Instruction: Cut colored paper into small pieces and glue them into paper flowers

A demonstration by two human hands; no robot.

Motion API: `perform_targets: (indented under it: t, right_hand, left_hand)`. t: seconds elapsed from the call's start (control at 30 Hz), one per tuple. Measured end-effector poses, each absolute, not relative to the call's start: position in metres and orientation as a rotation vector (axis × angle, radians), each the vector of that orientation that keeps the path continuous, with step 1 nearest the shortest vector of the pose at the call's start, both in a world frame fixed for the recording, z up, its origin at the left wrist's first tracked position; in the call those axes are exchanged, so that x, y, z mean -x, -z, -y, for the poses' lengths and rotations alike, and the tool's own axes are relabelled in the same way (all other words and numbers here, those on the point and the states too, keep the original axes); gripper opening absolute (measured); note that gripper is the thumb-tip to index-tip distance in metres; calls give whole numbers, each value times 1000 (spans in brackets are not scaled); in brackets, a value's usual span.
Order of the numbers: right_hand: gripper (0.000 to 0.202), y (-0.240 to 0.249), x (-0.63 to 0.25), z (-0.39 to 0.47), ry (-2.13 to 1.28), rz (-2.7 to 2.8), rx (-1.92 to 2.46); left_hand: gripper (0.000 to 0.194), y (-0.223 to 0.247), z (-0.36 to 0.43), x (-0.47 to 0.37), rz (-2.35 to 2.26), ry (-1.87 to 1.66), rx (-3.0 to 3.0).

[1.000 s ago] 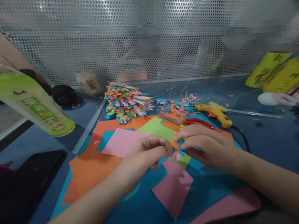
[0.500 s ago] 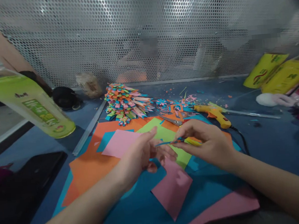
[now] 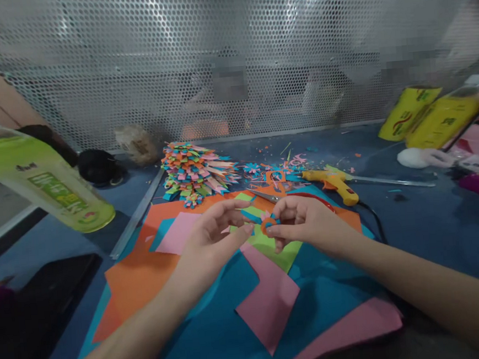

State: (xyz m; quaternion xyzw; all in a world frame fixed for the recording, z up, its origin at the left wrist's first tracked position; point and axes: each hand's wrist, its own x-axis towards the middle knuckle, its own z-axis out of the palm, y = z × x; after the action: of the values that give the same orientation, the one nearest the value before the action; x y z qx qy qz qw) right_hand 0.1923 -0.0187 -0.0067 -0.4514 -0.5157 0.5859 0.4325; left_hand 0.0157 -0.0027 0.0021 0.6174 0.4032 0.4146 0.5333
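My right hand (image 3: 301, 221) pinches a small paper piece (image 3: 267, 225), an orange curl with blue and pink bits, above the middle of the sheets. Across from it, my left hand (image 3: 221, 233) is open, thumb and fingers apart and slightly bent. A blue paper strip reaches toward its fingertips; whether they touch is unclear. Beneath the hands lie a green sheet (image 3: 287, 254), a notched pink sheet (image 3: 270, 304), orange sheets (image 3: 135, 276) and a large blue sheet (image 3: 209, 325). Scissors (image 3: 268, 196) with red handles rest just behind my right hand, partly hidden by it.
A cone of layered coloured paper tabs (image 3: 195, 172) stands at the back, beside paper scraps (image 3: 292, 164). A yellow glue gun (image 3: 335, 183) lies to its right. On the left are a green drink bottle (image 3: 44, 178), a clear ruler (image 3: 137, 215) and a dark flat object (image 3: 46, 311).
My left hand has turned and lifted, fingers now facing the right hand. The paper piece in my right hand has turned, showing an orange curl. The view has shifted slightly.
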Motion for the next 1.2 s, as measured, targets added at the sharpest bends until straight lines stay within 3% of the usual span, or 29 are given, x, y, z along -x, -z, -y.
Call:
perform_targets:
  t: [0.83,1.2]
  right_hand:
    - [34,18,-190,17,-1436,1277,1054]
    - [32,21,-190,16,-1386,1269,1048]
  left_hand:
    - [31,-4,3,-20,-1042,-971,-1559]
    - [21,3,1,-23,-1079,-993,-1688]
